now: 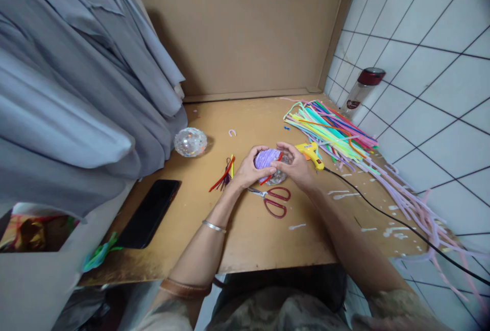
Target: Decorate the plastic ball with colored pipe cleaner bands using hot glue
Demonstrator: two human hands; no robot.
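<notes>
A ball (pixel 267 159), wrapped on its left part in purple strands with a red strip along their edge, is held between both hands at the middle of the table. Its right part is clear and uncovered. My left hand (pixel 250 167) curls around the purple side. On the other side, my right hand (pixel 294 166) grips the ball near the red strip, thumb close to the left thumb. Red-handled scissors (pixel 276 202) lie just below the hands. Beside my right hand rests a yellow glue gun (pixel 312 154) with a black cord.
Colourful pipe cleaners (pixel 333 132) spread along the right side near a bottle (pixel 360 93). A second clear ball (pixel 190 142) sits at the left, by grey cloth (pixel 95 80). A black phone (pixel 149 213) lies front left. Short red, yellow and dark pieces (pixel 224 178) lie left of my hands.
</notes>
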